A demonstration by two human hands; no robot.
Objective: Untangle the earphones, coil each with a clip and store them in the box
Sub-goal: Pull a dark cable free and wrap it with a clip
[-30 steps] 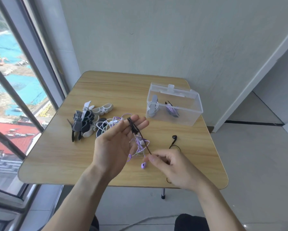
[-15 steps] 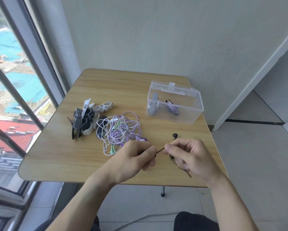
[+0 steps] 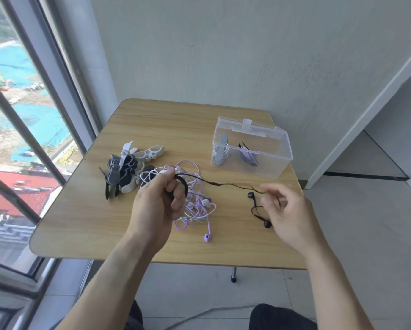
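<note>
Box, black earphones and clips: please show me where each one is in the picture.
Box [image 3: 274, 163]: head view, on its clear front wall.
Black earphones [image 3: 250, 194]: head view, on the upper earbud, by the right hand.
Clips [image 3: 125, 172]: head view, on the middle of the pile.

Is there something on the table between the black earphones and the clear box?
Nothing visible: bare table lies between the black earphones and the box. The lid looks open.

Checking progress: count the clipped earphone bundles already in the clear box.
2, both inside the clear plastic box: a white cord bundle in a grey clip at its left end, and a purple cord bundle in a dark clip near the middle.
</note>
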